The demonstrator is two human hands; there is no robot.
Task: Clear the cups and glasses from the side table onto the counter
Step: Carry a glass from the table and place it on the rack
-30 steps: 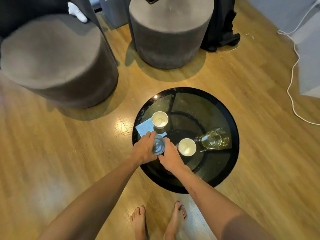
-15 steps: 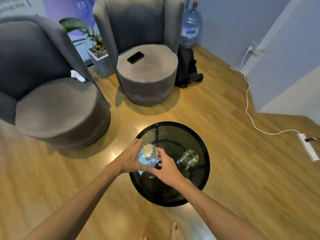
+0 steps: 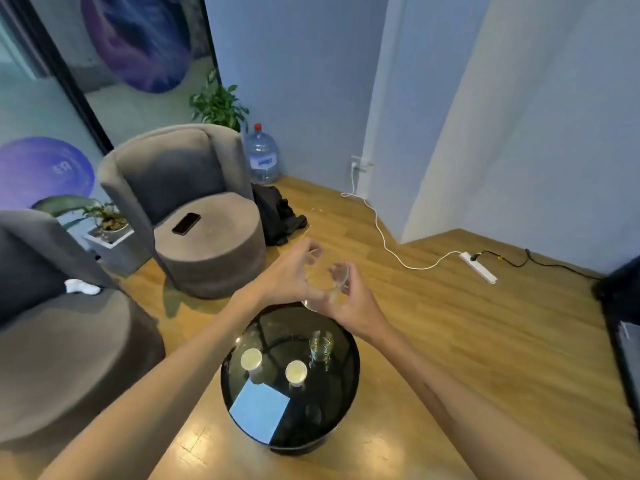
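Observation:
Both my hands hold a clear drinking glass [image 3: 325,284] in the air above the far edge of the round black glass side table [image 3: 343,386]. My left hand [image 3: 289,277] curls round its left side and my right hand [image 3: 349,299] pinches its right side. The glass is blurred and tilted. On the table stand two white paper cups [image 3: 251,359] [image 3: 296,372] and a second clear glass [image 3: 321,346]. A light blue napkin [image 3: 259,410] lies at the table's near left.
Two grey armchairs [image 3: 207,237] [image 3: 65,355] stand to the left; a black phone [image 3: 186,223] lies on the far one. A black bag [image 3: 277,213], a water jug [image 3: 262,157], a white cable with power strip [image 3: 479,266] and potted plants are on the wood floor.
Both hands lifted the clear glass off the table and carried it up and away. The view tilted up, showing the wall and more of the room.

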